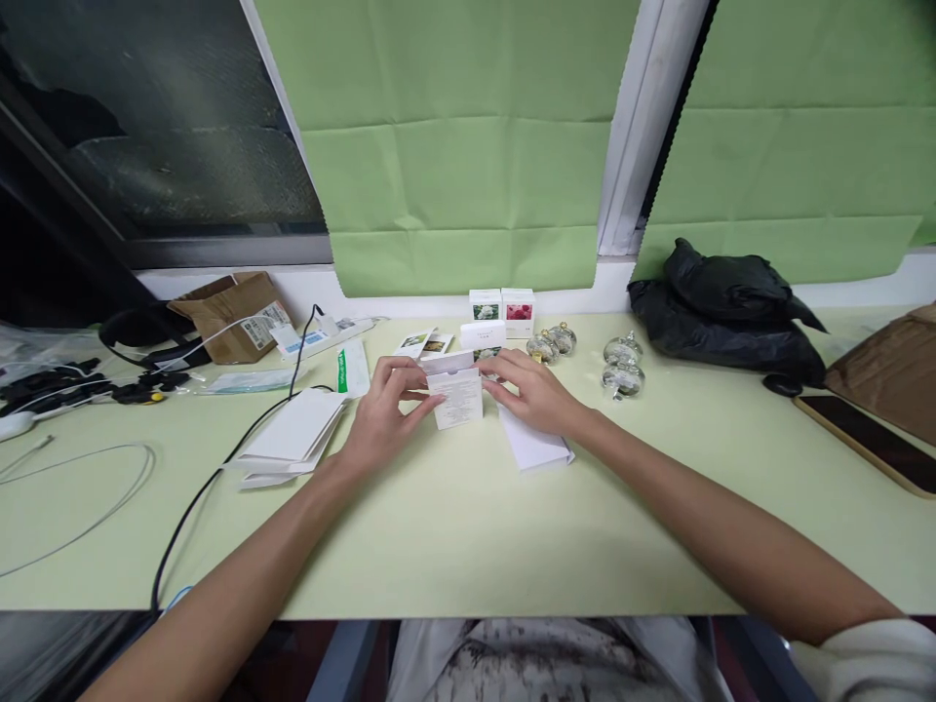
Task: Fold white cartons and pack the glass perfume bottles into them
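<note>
Between my hands a small white printed box (458,400) stands upright, its top flap raised and fine text on the side facing me. My left hand (391,409) grips its left edge between thumb and fingers. At the right edge, my right hand (530,390) pinches the box with thumb and fingertips. Below my right hand lies a flat white folded carton (535,444). Behind the box are a white carton (483,335) and two finished-looking boxes with flower pictures, one white-flowered (486,305) and one red-flowered (519,310). Several clear round ornament-like bottles (622,378) sit to the right.
A stack of flat white cartons (296,434) lies left, beside a black cable (209,483). Picture cards (414,343), a green-white packet (353,369), a power strip (329,336) and a cardboard box (238,317) are behind. Black bags (723,312) and a phone (870,439) lie right.
</note>
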`<state>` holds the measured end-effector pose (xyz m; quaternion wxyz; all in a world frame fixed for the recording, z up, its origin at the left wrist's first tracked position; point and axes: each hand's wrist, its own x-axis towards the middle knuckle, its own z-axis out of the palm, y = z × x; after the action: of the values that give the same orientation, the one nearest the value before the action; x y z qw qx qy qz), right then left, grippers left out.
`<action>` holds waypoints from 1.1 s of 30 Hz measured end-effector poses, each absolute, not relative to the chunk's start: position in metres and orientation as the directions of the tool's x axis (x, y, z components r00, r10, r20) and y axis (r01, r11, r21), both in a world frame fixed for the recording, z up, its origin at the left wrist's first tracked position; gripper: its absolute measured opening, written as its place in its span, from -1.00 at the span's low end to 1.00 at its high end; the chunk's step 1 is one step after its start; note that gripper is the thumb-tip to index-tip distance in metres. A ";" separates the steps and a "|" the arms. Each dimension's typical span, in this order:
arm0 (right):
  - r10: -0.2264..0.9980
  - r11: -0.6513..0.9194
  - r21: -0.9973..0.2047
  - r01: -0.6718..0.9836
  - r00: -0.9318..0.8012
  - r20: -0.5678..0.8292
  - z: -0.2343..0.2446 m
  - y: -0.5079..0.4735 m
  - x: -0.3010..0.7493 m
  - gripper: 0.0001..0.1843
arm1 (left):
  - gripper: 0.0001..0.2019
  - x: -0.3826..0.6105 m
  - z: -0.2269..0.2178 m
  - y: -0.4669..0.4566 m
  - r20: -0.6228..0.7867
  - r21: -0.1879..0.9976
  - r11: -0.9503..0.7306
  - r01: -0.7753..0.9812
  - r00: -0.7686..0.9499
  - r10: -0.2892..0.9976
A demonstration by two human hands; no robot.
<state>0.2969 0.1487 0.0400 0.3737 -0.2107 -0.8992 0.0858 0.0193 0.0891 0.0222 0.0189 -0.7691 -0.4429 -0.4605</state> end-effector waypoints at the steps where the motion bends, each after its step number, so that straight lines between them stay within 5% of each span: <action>1: 0.444 0.896 -0.313 0.315 -0.632 0.635 0.039 0.148 0.297 -0.66 | -0.76 0.019 0.020 0.090 0.748 0.358 -0.599 0.716 0.163 0.643; 9: 0.405 0.908 -0.174 0.382 -0.686 0.604 0.033 0.147 0.303 -0.56 | -0.86 0.017 0.018 0.091 0.817 0.196 -0.623 0.757 0.225 0.530; 15: 0.346 0.912 -0.018 0.411 -0.743 0.573 0.034 0.147 0.306 -0.49 | -0.91 0.023 0.025 0.085 0.779 0.395 -0.622 0.676 0.113 0.617; 20: 0.403 0.912 -0.224 0.344 -0.642 0.653 0.038 0.142 0.297 -0.68 | -0.89 0.033 0.024 0.083 0.699 0.612 -0.588 0.529 -0.013 0.715; 26: 0.618 0.780 -0.555 0.288 -0.491 0.614 0.040 0.142 0.281 -0.80 | -0.87 0.036 0.023 0.082 0.610 0.709 -0.566 0.421 0.039 0.792; 33: 0.598 0.801 -0.490 0.344 -0.505 0.622 0.032 0.145 0.276 -0.80 | -0.84 0.029 0.019 0.087 0.619 0.677 -0.585 0.446 0.084 0.781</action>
<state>0.2757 0.1446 0.0320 0.4142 -0.2760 -0.8537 0.1534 0.0291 0.0869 0.0188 -0.1594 -0.7189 -0.4268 -0.5251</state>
